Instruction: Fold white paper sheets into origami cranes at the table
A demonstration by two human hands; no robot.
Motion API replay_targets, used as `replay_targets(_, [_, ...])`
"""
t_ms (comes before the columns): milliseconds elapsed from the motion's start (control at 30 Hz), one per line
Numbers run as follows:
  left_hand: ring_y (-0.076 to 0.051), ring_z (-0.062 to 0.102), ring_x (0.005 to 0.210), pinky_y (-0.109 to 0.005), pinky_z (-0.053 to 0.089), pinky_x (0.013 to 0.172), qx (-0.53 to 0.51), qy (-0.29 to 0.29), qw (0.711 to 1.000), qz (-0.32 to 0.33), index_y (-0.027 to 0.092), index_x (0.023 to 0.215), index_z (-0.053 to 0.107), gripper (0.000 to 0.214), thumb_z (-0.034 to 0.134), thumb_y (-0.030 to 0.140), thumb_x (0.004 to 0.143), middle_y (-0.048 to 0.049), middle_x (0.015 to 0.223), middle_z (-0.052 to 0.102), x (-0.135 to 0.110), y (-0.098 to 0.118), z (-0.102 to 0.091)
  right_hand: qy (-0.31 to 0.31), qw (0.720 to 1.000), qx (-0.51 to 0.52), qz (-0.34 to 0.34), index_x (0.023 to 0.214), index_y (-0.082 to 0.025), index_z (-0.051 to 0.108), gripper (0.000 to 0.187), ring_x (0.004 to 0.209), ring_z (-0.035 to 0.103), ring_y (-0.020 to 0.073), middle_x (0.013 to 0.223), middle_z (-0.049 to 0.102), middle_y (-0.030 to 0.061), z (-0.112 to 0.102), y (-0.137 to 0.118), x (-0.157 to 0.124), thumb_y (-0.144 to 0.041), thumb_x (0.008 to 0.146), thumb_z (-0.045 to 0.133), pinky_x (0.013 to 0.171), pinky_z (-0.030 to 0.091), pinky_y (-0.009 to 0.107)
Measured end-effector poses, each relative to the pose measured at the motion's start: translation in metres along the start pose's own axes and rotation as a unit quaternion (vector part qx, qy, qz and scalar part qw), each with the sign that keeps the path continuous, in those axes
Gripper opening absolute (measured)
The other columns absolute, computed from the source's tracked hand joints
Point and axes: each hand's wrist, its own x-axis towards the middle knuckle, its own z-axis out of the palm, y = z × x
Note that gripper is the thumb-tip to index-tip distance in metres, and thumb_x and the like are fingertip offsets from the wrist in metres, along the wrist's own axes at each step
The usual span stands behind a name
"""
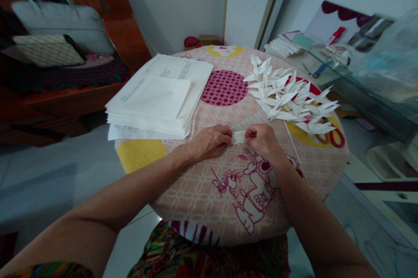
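Observation:
Between my two hands lies a small folded piece of white paper [238,137], low on the round cloth-covered table [202,191]. My left hand [213,142] has its fingers curled and closed on the paper's left end. At its right end, my right hand [263,139] pinches the paper between thumb and fingers. A pale, see-through lined strip [253,121] rests just beyond the fingers; its kind is unclear. To the right of my hands is a cluster of pointed folded-paper shapes [287,95], resembling origami cranes.
A thick stack of printed paper [150,112] stands at the table's left, smaller sheets [163,95] on top. Scissors [337,137] with a red handle lie partly under the folded shapes. A glass-topped surface [365,99] flanks the right side; a wooden bench [120,38] with bags stands left.

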Motion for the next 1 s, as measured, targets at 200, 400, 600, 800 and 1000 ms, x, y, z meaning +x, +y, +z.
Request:
replay_targets(200, [-0.019, 0.067, 0.094, -0.029, 0.053, 0.083, -0.038, -0.005, 0.999, 0.021, 0.015, 0.083, 0.074, 0.023, 0.055, 0.003, 0.075, -0.0094, 0.106, 0.070, -0.001, -0.004, -0.007, 0.004, 1.000, 0.012, -0.004, 0.063, -0.015, 0.071, 0.016, 0.054, 0.056, 0.0135, 0.058, 0.066, 0.0013, 0.000, 0.003, 0.001, -0.004, 0.061, 0.060, 0.058, 0.041, 0.024])
replay_targets(400, [-0.019, 0.067, 0.093, -0.029, 0.052, 0.081, -0.080, -0.014, 0.996, 0.047, 0.013, 0.072, 0.070, 0.019, 0.055, 0.002, 0.069, -0.0101, 0.105, 0.070, -0.002, -0.011, -0.010, -0.001, 1.000, 0.030, 0.002, 0.064, -0.015, 0.072, 0.018, 0.054, 0.057, 0.0139, 0.058, 0.066, 0.0014, -0.001, 0.005, 0.001, -0.005, 0.059, 0.058, 0.057, 0.041, 0.024])
replay_targets(600, [-0.019, 0.067, 0.093, -0.028, 0.051, 0.079, -0.138, -0.020, 0.990, 0.008, 0.013, 0.067, 0.067, 0.017, 0.052, 0.004, 0.066, -0.0109, 0.109, 0.071, -0.005, -0.014, -0.015, 0.001, 0.999, 0.049, -0.002, 0.066, -0.014, 0.073, 0.022, 0.056, 0.059, 0.0149, 0.060, 0.068, 0.0021, -0.003, 0.009, 0.002, -0.004, 0.057, 0.055, 0.057, 0.042, 0.025])
replay_targets(800, [-0.013, 0.060, 0.068, -0.024, 0.045, 0.065, -0.176, 0.037, 0.972, -0.149, 0.013, 0.090, 0.070, 0.017, 0.061, 0.022, 0.080, -0.0042, 0.079, 0.069, 0.014, -0.014, -0.011, -0.003, 0.997, 0.074, -0.008, 0.072, -0.016, 0.072, 0.013, 0.060, 0.061, 0.0157, 0.065, 0.070, 0.0027, -0.002, 0.010, -0.001, -0.010, 0.065, 0.061, 0.058, 0.044, 0.025])
replay_targets(1000, [-0.014, 0.058, 0.069, -0.025, 0.040, 0.064, -0.060, -0.016, 0.981, -0.183, 0.015, 0.090, 0.073, 0.023, 0.073, 0.022, 0.068, -0.0020, 0.079, 0.068, 0.042, -0.014, -0.002, 0.040, 0.998, -0.003, -0.047, 0.071, -0.017, 0.069, 0.007, 0.064, 0.059, 0.0160, 0.069, 0.069, 0.0037, 0.007, 0.003, -0.010, -0.020, 0.068, 0.074, 0.061, 0.041, 0.027])
